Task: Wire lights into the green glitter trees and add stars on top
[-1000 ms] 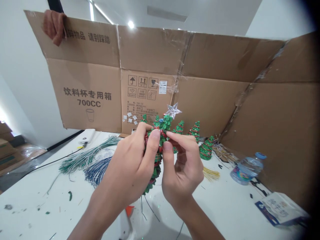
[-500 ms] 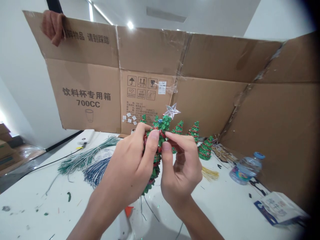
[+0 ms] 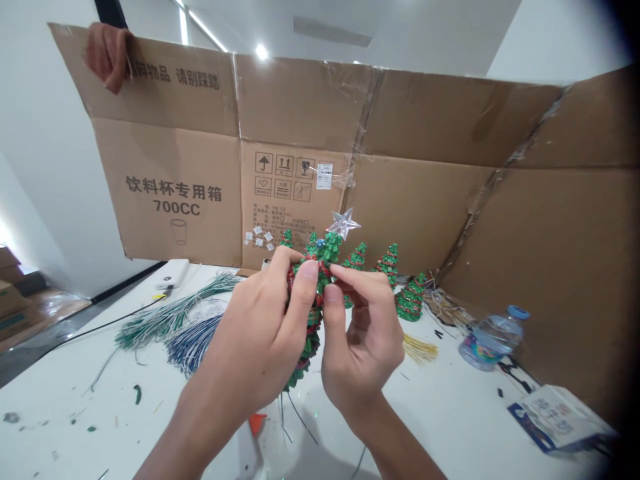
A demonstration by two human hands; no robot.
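Observation:
Held up above the table is a small green artificial Christmas tree (image 3: 314,337), tilted, with red trim, a blue bauble and a clear star (image 3: 343,223) at its tip. My left hand (image 3: 267,320) is closed around its upper left side, thumb lying along the front. On the other side my right hand (image 3: 365,327) pinches at the red trim with thumb and forefinger; what exactly sits between those fingertips is hidden. Thin dark wires (image 3: 303,417) show below the tree's base. Several similar little trees (image 3: 411,297) stand behind my hands, partly covered by them.
Left on the white table (image 3: 165,427) lie bundles of green wire (image 3: 170,313) and blue wire (image 3: 193,343). Yellow strands (image 3: 421,348), a water bottle (image 3: 495,337) and a milk packet (image 3: 560,417) are on the right. Cardboard (image 3: 415,200) walls off the back. An orange tip (image 3: 257,423) shows below my hands.
Both hands keep nearly the same grip on the tree. The view has shifted very slightly; nothing else visibly moves.

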